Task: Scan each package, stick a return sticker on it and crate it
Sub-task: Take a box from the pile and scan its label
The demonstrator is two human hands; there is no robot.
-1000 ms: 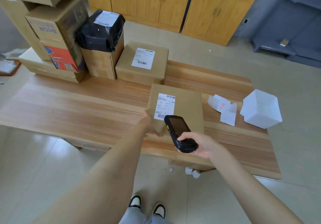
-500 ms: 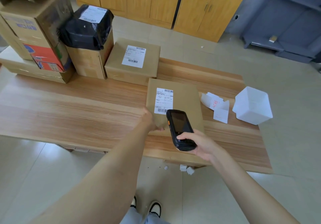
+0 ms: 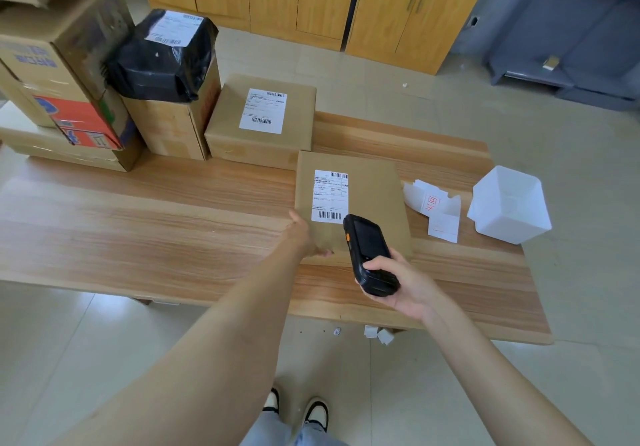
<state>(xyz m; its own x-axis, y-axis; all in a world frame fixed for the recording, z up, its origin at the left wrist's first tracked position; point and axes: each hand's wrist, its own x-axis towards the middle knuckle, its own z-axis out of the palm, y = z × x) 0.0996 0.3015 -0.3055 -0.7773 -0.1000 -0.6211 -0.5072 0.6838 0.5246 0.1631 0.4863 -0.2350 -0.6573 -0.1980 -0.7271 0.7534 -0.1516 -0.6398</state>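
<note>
A flat brown package (image 3: pixel 375 193) with a white barcode label (image 3: pixel 330 196) lies on the wooden table (image 3: pixel 138 220). My left hand (image 3: pixel 304 234) grips its near left corner. My right hand (image 3: pixel 405 286) holds a black handheld scanner (image 3: pixel 369 251), whose top end sits just over the label's lower right corner. White return stickers (image 3: pixel 433 203) with red print lie right of the package.
A white plastic bin (image 3: pixel 509 203) stands at the table's right end. Behind the package is a labelled brown box (image 3: pixel 263 116). Left of that box a black bagged parcel (image 3: pixel 162 61) sits on a carton beside stacked cartons (image 3: pixel 59 65). Paper scraps lie on the floor.
The view has shifted a little. The scanner has edged up beside the label's lower barcode, and my left hand stays on the package corner.
</note>
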